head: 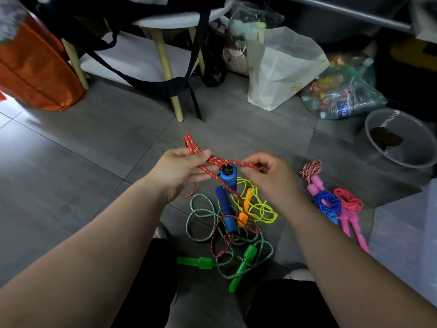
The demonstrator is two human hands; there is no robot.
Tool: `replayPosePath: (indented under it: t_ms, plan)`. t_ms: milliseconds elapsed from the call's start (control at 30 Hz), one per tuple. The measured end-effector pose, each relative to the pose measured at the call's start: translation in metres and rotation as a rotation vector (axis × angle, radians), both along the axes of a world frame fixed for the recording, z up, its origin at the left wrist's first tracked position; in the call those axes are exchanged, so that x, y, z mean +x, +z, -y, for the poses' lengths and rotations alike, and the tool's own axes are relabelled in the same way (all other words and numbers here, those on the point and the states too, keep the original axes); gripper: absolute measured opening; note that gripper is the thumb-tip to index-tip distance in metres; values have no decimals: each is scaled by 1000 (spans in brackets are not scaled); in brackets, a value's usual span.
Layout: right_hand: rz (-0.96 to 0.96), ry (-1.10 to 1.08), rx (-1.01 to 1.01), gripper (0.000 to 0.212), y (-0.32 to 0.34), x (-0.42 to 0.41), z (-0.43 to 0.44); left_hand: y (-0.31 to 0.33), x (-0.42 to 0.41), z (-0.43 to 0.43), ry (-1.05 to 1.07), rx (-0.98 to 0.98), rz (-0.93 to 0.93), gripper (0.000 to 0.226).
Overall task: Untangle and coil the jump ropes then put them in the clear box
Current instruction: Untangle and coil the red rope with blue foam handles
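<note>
**A:** What sits far left?

**B:** An orange bag point(35, 67) on the grey tiled floor point(82, 150). Next to it is a white stool point(182, 18) on pale wooden legs, with black straps point(132, 79) draped off it.

**A:** And the hands?

**B:** Both are raised over the floor, close together but not touching. The left hand point(179, 169) has its thumb and fingers curled round the red rope point(246, 164), and a doubled loop of the rope sticks up past the knuckles. Just right of the thumb the rope bunches into a knot, with a blue handle point(229, 177) directly below it.

**A:** The other one?

**B:** The right hand point(272, 178) pinches the same red rope just past the knot, thumb and forefinger closed on the strand.

**A:** Where does the rest of it go?

**B:** Down into a loose pile on the tiles beneath the hands. There it crosses a green rope point(201, 223) with green handles point(197, 262), a second blue handle point(226, 211), and a yellow rope point(261, 207) with orange handles point(243, 217). It all overlaps in a tangle.

**A:** Any coiled?

**B:** Three bundles lie right of the pile. There is a red-and-white rope point(312, 168) with pink handles, then a blue rope point(328, 202), and a pink rope point(348, 200) touching the blue one.

**A:** And the clear box?

**B:** The clear box point(402, 233) is at the right edge, near those bundles and only partly in view. I cannot tell what it holds. A grey bucket point(378, 147) stands farther back.
</note>
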State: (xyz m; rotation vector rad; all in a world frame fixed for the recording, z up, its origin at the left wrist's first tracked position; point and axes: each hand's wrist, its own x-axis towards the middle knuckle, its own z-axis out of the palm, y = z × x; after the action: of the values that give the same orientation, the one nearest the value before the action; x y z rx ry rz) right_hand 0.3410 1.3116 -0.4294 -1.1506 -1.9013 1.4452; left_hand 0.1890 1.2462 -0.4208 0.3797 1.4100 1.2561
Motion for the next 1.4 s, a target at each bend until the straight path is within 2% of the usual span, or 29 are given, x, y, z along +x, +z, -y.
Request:
replayPosePath:
  t_ms: [167,300,367,467,600,800,900,933,1033,1067,1133,1200,1267,1333,1400]
  plan:
    - [-189,-122,-247,23,9,9,-7,1,-4,0,67,36,16,18]
    - [-199,-152,-272,24,5,13,-12,3,-4,0,57,20,53,22]
    - [-102,-48,-232,14,-1,10,-11,4,-1,0,13,15,74,24]
    - [62,161,-184,36,-13,4,-6,6,2,0,-28,29,99,26]
    - [37,332,-230,28,-17,-5,4,7,7,0,-111,41,65,25]
    - [49,58,-107,20,-16,3,-11,5,1,-2,-21,23,-33,25]
    - [107,3,-83,2,-24,12,-18,8,-2,-1,8,10,-42,28]
    - [118,-69,-60,5,-30,15,-21,8,-4,-2,30,1,-42,30]
    - [-35,-404,-248,6,-35,22,-32,6,-10,-2,98,-35,-57,34]
    - [-91,-464,-312,11,-34,24,-35,4,-12,-2,86,-56,-92,34]
    - [-125,-489,-319,16,-31,25,-38,1,-12,1,2,-127,-234,30]
    - [-97,-457,-252,18,-28,24,-37,-1,-12,2,-68,-224,-451,26]
    - [-8,-433,-159,17,-25,25,-35,-4,-13,2,-1,-281,-651,31]
    - [3,-419,-143,20,-18,28,-37,-5,-19,2,131,-276,-706,32]
    - [-104,-419,-266,21,-5,32,-39,-7,-23,2,126,-303,-725,24]
